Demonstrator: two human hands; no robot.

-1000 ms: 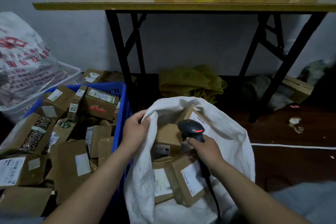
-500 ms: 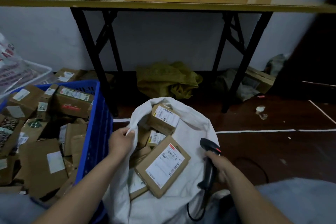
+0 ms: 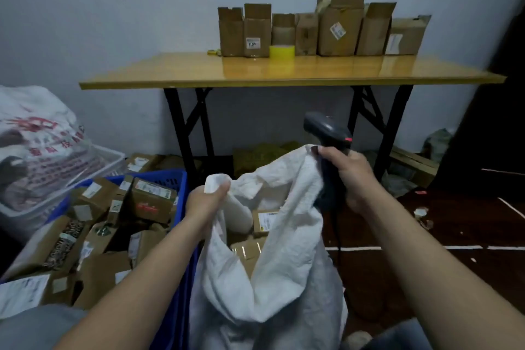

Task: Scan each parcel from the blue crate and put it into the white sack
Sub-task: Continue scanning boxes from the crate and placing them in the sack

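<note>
While your L hand (image 3: 206,202) bunches the near-left rim of the white sack (image 3: 284,264) in curled fingers, your R hand (image 3: 348,176) is wrapped round the scanner (image 3: 326,129) at its handle and pinches the sack's far-right rim w/ the same fingers; the mouth gapes between the two. Scanner head sticks up above the sack's top edge, red light showing, and its cable (image 3: 338,230) drops down the sack's right side. Inside the sack, low down, a labelled parcel (image 3: 265,221) faces you w/ more brown cardboard under it. Blue crate (image 3: 181,187) stands right against the sack's left side, heaped w/ parcels (image 3: 153,199) at all angles, many w/ white labels showing. Further left of the sack, behind the crate, a printed bag (image 3: 37,136) sits in a white basket (image 3: 110,156). Beyond the sack is a yellow-topped table (image 3: 284,71) on black legs, w/ a row of opened boxes (image 3: 341,28) along its back and a yellow tape roll (image 3: 281,51) just in front of them.
</note>
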